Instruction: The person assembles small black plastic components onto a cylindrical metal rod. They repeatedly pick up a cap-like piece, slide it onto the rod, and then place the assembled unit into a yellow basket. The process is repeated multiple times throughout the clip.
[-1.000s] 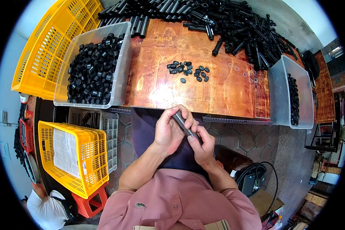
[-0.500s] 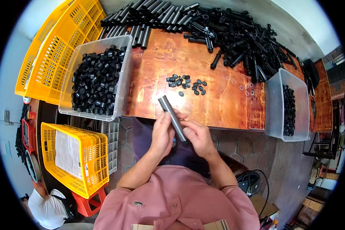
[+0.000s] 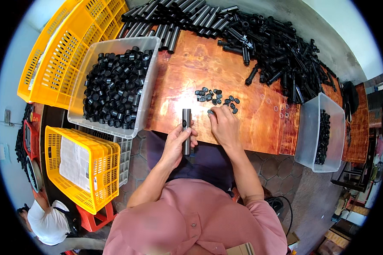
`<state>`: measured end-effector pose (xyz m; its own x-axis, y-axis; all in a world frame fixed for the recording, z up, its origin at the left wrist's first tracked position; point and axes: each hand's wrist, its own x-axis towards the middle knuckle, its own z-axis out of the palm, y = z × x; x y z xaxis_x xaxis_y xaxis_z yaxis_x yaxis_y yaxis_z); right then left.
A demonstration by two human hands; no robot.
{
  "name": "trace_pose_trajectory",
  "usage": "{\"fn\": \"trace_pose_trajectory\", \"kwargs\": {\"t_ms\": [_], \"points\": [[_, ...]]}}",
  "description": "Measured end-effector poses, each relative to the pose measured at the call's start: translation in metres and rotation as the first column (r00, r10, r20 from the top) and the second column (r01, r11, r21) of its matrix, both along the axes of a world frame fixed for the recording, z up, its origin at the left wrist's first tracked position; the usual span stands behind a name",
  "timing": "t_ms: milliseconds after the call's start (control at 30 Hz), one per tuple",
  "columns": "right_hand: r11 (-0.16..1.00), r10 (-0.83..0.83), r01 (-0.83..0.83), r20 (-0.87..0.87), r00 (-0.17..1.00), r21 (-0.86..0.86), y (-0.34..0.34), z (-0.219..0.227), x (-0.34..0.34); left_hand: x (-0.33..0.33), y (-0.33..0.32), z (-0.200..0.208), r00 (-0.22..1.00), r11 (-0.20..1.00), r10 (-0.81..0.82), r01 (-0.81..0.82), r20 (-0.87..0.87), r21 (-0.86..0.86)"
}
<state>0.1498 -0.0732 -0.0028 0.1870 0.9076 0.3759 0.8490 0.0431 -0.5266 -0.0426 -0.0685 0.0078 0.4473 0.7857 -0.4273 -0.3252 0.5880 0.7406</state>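
Upright in my left hand is a dark, shiny tube, with a hole in its side near the upper end. My fingers wrap round its middle, just off the table's front edge. My right hand is over the wooden table, with thumb and forefinger closed at a small black oval piece. More such oval pieces lie in a loose group just beyond those fingertips.
A clear bin of black caps stands at the left, beside yellow crates. Tubes and black fittings are heaped at the back. Another clear bin is at the right. A person in white sits lower left.
My right hand has left the tube and reached forward to the small oval pieces. My left hand keeps the tube, now turned more upright. The view has shifted slightly.
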Motion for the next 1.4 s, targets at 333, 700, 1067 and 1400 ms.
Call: {"fn": "trace_pose_trajectory", "kwargs": {"t_ms": [333, 700, 1067, 1400], "points": [[0.996, -0.087, 0.088, -0.023, 0.996, 0.023, 0.007, 0.021, 0.009, -0.006, 0.004, -0.008, 0.998, 0.997, -0.054, 0.055, -0.021, 0.055], [0.997, -0.070, 0.070, 0.005, 0.998, -0.022, 0.032, 0.011, 0.015, -0.007, 0.002, -0.010, 0.997, 0.995, -0.073, 0.073, -0.009, 0.064], [0.969, -0.247, 0.184, -0.672, 0.699, -0.165, -0.017, -0.005, 0.050, -0.002, -0.001, -0.003, 0.998, 0.997, -0.064, 0.064, -0.014, 0.033], [0.934, -0.358, 0.324, -0.404, 0.842, -0.152, -0.045, 0.001, 0.059, 0.001, -0.004, -0.002, 0.997, 0.997, -0.074, 0.074, -0.011, 0.028]]}}
